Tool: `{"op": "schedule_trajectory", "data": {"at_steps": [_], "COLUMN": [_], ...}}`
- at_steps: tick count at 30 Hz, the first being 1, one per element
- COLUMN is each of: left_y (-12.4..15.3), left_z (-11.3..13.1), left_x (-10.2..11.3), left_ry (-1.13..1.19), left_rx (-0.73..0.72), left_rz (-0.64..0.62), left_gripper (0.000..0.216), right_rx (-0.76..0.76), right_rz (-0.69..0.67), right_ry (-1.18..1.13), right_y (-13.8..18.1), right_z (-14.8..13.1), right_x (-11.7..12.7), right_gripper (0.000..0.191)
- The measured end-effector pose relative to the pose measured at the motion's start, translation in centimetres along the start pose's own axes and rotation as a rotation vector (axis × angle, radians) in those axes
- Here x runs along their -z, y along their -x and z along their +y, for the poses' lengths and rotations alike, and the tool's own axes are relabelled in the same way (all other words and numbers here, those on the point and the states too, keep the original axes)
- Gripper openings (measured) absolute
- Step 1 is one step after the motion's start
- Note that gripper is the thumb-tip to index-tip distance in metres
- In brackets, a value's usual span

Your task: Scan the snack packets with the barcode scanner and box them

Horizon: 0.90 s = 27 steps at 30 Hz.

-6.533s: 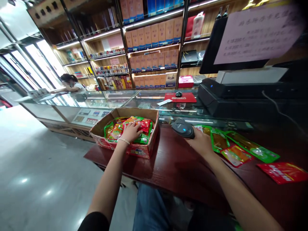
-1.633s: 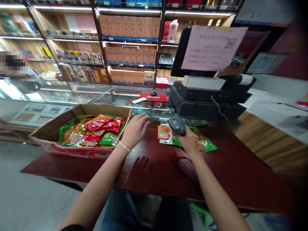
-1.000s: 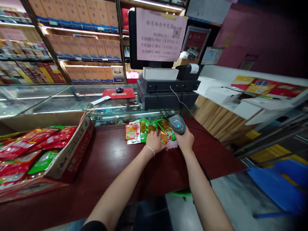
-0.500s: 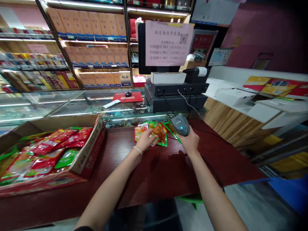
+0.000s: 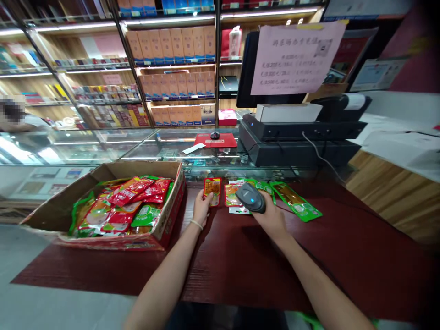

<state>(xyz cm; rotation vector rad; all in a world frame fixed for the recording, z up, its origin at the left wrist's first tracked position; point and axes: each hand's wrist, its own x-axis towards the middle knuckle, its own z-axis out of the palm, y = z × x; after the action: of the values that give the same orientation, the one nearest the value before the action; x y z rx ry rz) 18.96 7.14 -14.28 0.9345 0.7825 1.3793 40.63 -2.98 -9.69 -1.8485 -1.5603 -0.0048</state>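
My left hand (image 5: 202, 207) pinches the lower edge of a small red snack packet (image 5: 212, 191), holding it upright above the dark red table (image 5: 261, 261). My right hand (image 5: 271, 217) grips a black barcode scanner (image 5: 252, 198) with a blue light, just right of that packet. Under and beside the scanner lie several snack packets (image 5: 233, 196), among them a long green one (image 5: 296, 200). A cardboard box (image 5: 161, 224) full of red and green snack packets (image 5: 127, 201) stands at the left of the table.
Behind the table runs a glass counter (image 5: 137, 146) with a red mouse pad and mouse (image 5: 215, 135). A black register (image 5: 295, 142) with a pink notice (image 5: 295, 57) stands at the right. Shelves of boxed goods fill the back wall. Another person (image 5: 20, 120) is at far left.
My left hand went from the box to the packets on the table, picked up a red packet and now holds it left of the scanner. The view swung right, then back left.
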Motion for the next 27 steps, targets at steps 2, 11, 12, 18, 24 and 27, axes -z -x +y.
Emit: {"op": "schedule_trajectory", "data": {"at_steps": [2,11,12,18,24,27], "left_y": [0.01,0.13,0.14,0.28,0.06,0.03], "left_z": [-0.18,-0.98,-1.0,-0.91,-0.94,-0.93], "left_x": [-0.1,-0.2,-0.18,-0.13,-0.07,-0.08], "left_ry": [-0.044,-0.165,-0.173,-0.204,-0.225,-0.298], "left_rx": [-0.017,-0.051,-0.051,-0.03,-0.049,-0.092], "left_rz": [0.0,-0.008,-0.005,-0.001,0.002,0.052], "left_gripper": [0.043,0.036,0.035,0.034,0.038,0.033], "right_rx": [0.042,0.188,0.198,0.203,0.202,0.167], "right_rz": [-0.02,-0.109,-0.123,-0.158,-0.107,-0.112], "right_ry": [0.016,-0.024,-0.013,0.003,0.049,0.059], "right_y": [0.53,0.91,0.89,0.74,0.79,0.63], "right_z": [0.04,-0.27,-0.19,0.03,0.02,0.05], "right_x": [-0.12,0.13,0.18,0.18,0.04,0.1], "right_gripper": [0.06,0.048,0.04,0.032,0.04,0.039]}}
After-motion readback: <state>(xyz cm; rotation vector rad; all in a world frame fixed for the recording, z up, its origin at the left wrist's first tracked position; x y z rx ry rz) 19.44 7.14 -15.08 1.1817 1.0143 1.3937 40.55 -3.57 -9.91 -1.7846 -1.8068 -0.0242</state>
